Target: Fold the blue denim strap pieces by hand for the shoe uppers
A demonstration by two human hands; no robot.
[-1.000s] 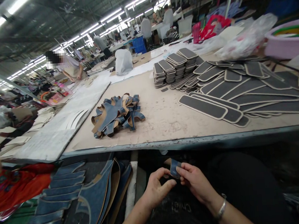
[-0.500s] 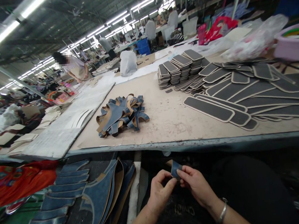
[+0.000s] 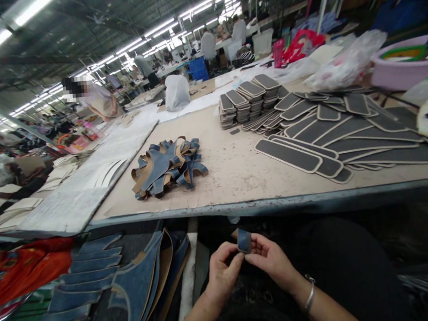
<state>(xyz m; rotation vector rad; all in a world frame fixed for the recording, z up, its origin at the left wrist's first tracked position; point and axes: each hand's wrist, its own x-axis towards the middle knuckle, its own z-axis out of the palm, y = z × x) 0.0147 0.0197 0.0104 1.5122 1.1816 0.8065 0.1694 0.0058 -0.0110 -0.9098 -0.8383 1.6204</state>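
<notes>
Between my two hands is a small blue leather piece [image 3: 244, 239] with a tan underside, held upright over my lap, below the table edge. My left hand [image 3: 225, 269] pinches its lower left edge between thumb and fingers. On its right side my right hand [image 3: 269, 258] grips it, with the thumb at the bottom edge and the fingers behind. A heap of curved blue leather pieces [image 3: 167, 167] lies on the table ahead. Larger blue leather panels [image 3: 146, 286] hang or lean at lower left, beside a fanned row of blue leather strips [image 3: 76, 295].
Dark padded pieces with pale borders [image 3: 346, 134] are piled and stacked on the right of the table [image 3: 235, 188]. A purple basin [image 3: 397, 72] and plastic bags stand behind them. At left is a white board [image 3: 78, 192]. A co-worker [image 3: 98, 98] stands at the far left.
My right thumb has slid down from the face of the blue leather piece to its bottom edge. Both hands stay on it. The whole view has shifted slightly.
</notes>
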